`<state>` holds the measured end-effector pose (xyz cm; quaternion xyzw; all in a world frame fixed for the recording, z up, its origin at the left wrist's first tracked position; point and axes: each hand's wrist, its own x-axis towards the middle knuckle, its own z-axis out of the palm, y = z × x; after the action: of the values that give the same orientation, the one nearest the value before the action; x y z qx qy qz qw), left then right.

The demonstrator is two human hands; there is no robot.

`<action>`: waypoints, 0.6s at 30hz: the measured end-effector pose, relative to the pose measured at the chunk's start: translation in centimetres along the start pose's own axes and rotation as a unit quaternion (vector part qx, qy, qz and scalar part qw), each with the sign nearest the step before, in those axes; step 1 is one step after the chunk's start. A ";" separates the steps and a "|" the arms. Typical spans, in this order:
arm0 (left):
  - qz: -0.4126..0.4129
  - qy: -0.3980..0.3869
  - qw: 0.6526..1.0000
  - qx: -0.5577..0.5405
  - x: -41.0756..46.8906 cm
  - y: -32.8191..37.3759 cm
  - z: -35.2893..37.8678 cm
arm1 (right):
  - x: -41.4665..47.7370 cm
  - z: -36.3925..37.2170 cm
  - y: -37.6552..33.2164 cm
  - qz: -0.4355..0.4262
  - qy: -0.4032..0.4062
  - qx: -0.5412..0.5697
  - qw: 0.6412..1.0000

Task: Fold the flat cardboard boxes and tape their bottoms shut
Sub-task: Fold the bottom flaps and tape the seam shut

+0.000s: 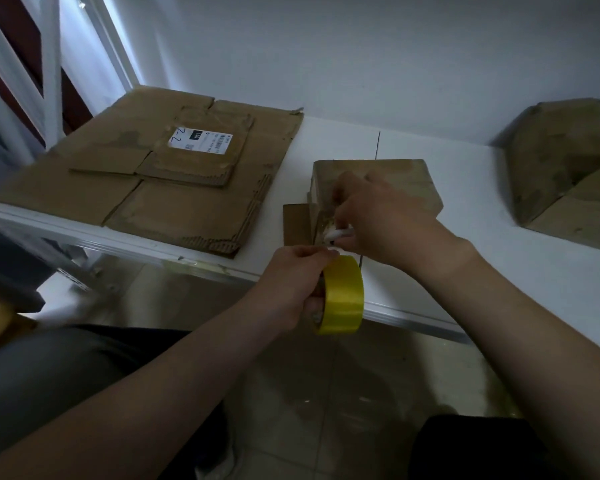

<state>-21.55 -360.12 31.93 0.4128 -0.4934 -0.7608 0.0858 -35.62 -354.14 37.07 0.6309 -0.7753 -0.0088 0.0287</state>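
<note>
Flat boxes (174,174) lie stacked at the left end of the counter (465,271), the left hand (291,282) has its grip clamped round the tape roll (343,296) off the near edge — the right hand (378,216) pinches a white object (340,233) at the folded box (395,181).

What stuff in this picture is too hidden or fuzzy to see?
All head view.
1. White thing in the right hand: fingers cover most; unidentifiable.
2. Small box, near side: hidden behind that hand.
3. Label on the flat cardboard: print too small.
4. Big box at right: cut by picture edge.
5. Yellow tape roll in the left hand: core hidden by fingers.
</note>
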 end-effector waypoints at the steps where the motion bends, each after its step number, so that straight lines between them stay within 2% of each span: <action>1: -0.002 0.001 1.000 0.001 0.0 0.1 0.0 | 0.1 0.1 -0.2 0.005 -0.005 -0.017 1.000; 8: -0.002 0.005 1.000 0.030 -0.3 0.5 -0.4 | 0.0 0.1 1.6 0.009 -0.053 0.034 0.998; 13: -0.015 -0.009 0.993 0.116 -0.9 1.6 -1.7 | -0.7 0.5 3.0 -0.023 -0.032 0.067 0.997; 18: -0.071 -0.033 0.966 0.246 -2.3 2.2 -2.7 | -0.9 1.3 3.6 -0.025 -0.013 0.123 0.992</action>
<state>-18.75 -361.81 34.54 0.4300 -0.6370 -0.6336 -0.0890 -39.01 -352.58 35.89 0.6485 -0.7550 0.0773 -0.0592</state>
